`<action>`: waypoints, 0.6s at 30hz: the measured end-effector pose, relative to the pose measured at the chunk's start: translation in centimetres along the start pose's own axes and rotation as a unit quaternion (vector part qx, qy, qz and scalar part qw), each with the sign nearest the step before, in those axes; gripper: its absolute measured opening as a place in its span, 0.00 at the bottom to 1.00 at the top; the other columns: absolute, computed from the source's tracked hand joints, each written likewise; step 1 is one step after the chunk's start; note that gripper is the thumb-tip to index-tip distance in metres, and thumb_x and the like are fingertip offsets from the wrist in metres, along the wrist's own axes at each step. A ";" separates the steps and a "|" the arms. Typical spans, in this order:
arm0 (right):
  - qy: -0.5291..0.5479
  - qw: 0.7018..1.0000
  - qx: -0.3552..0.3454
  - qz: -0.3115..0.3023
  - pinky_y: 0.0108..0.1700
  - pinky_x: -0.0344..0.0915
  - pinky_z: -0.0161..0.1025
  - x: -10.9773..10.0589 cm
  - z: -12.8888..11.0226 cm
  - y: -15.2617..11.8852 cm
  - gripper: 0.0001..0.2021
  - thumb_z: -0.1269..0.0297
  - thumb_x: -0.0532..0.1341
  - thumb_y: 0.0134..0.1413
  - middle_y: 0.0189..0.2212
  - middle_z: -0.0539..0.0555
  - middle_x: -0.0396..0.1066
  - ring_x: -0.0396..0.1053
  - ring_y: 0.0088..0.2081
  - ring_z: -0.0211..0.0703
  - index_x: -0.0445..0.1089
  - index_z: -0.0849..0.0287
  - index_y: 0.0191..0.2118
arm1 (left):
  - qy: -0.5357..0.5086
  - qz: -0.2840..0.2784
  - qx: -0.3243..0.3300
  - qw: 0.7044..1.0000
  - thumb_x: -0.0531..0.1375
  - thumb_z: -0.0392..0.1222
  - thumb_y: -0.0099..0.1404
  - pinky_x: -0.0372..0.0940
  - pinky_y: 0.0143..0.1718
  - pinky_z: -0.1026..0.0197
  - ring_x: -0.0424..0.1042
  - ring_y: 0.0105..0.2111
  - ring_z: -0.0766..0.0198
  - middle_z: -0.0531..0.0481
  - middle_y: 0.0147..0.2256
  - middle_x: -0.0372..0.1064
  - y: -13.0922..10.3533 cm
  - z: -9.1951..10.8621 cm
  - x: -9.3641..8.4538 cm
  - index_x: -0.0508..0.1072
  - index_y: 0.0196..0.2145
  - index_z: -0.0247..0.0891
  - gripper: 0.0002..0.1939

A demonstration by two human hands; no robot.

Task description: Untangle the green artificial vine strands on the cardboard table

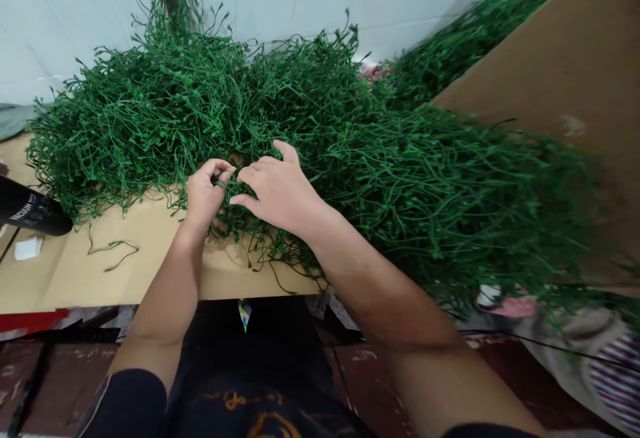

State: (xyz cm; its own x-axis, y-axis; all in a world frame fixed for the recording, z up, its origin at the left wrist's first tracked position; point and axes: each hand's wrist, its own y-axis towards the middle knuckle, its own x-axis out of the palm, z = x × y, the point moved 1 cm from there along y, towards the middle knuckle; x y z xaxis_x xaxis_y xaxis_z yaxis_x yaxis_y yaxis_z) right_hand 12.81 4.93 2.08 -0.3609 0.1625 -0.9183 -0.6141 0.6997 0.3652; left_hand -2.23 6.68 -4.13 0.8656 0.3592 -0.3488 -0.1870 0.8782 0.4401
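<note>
Left hand (pixel 204 193) pinched green stems (pixel 235 221) at near edge of the heap (pixel 300 131) on the cardboard sheet (pixel 75 271); right hand (pixel 274 188), half-curled, pressed alongside, likely to steady the clump. Black bottle (pixel 30 211) far left.

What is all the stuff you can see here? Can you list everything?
green plastic stems: one big tangled heap, green, across the table
loose stem: one, green, on bare table left of the hands
table: one, tan
black bottle: one, left edge
white scrap: one, near the bottle
cardboard sheet: one, brown, right
striped cloth: one, lower right
left hand: pinching stems
right hand: on stems
</note>
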 end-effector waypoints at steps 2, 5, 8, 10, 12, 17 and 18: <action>0.036 0.999 0.007 -0.001 0.54 0.51 0.48 0.2 0.5 0.4 0.09 0.62 0.58 0.54 0.30 0.55 0.73 0.68 0.37 0.44 0.71 0.62 0.34 | 0.016 0.011 0.009 1.000 0.59 0.38 0.56 0.61 0.33 0.65 0.66 0.27 0.70 0.54 0.26 0.69 0.0 0.2 -0.2 0.72 0.31 0.37 0.04; 0.104 0.992 0.046 0.046 0.38 0.56 0.38 -0.1 2.1 0.7 0.09 0.64 0.57 0.55 0.24 0.51 0.68 0.64 0.28 0.38 0.69 0.61 0.28 | 0.026 -0.004 0.035 0.999 0.63 0.42 0.53 0.63 0.36 0.64 0.68 0.31 0.68 0.52 0.29 0.70 0.0 0.7 -0.4 0.72 0.34 0.37 0.10; 0.143 0.971 0.121 0.148 0.30 0.52 0.36 -0.6 4.0 0.8 0.12 0.63 0.55 0.57 0.20 0.49 0.61 0.58 0.24 0.35 0.65 0.61 0.24 | 0.026 -0.088 0.051 0.995 0.66 0.46 0.51 0.64 0.43 0.60 0.72 0.37 0.63 0.49 0.36 0.73 0.0 0.8 -0.5 0.72 0.40 0.38 0.18; 0.178 0.950 0.147 0.212 0.30 0.51 0.35 -0.8 5.0 0.7 0.14 0.61 0.53 0.59 0.19 0.48 0.58 0.56 0.24 0.34 0.62 0.60 0.24 | 0.054 -0.124 0.044 0.990 0.66 0.48 0.50 0.64 0.45 0.58 0.72 0.41 0.60 0.48 0.39 0.74 -0.1 0.8 -0.6 0.72 0.42 0.40 0.21; 0.223 0.931 0.149 0.249 0.30 0.52 0.35 -0.8 5.5 0.7 0.16 0.57 0.51 0.60 0.19 0.47 0.56 0.55 0.24 0.33 0.61 0.60 0.24 | 0.100 -0.118 0.034 0.987 0.65 0.50 0.51 0.63 0.45 0.57 0.72 0.42 0.59 0.48 0.40 0.74 0.0 0.8 -0.7 0.72 0.43 0.42 0.21; 0.300 0.884 0.151 0.324 0.27 0.50 0.35 -1.1 5.6 0.6 0.20 0.51 0.50 0.59 0.18 0.46 0.51 0.51 0.21 0.31 0.61 0.60 0.24 | 0.148 -0.073 0.036 0.986 0.63 0.53 0.53 0.63 0.42 0.58 0.72 0.39 0.60 0.48 0.39 0.74 0.2 0.9 -1.0 0.72 0.44 0.41 0.22; 0.313 0.872 0.150 0.345 0.27 0.50 0.35 -1.3 5.9 0.5 0.21 0.49 0.50 0.58 0.17 0.46 0.51 0.50 0.21 0.31 0.61 0.60 0.23 | 0.153 -0.070 0.047 0.985 0.63 0.53 0.53 0.63 0.43 0.58 0.71 0.39 0.60 0.48 0.39 0.74 0.3 0.8 -1.0 0.72 0.44 0.41 0.22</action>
State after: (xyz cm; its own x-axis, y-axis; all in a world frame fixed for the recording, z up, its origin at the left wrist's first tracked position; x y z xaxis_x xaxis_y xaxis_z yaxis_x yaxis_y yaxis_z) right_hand 17.06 9.18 2.57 -0.9418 0.2714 -0.1982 0.0786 0.7514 0.6551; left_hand -2.80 6.28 -2.99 0.6971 0.3275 -0.6378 -0.0197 0.8980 0.4396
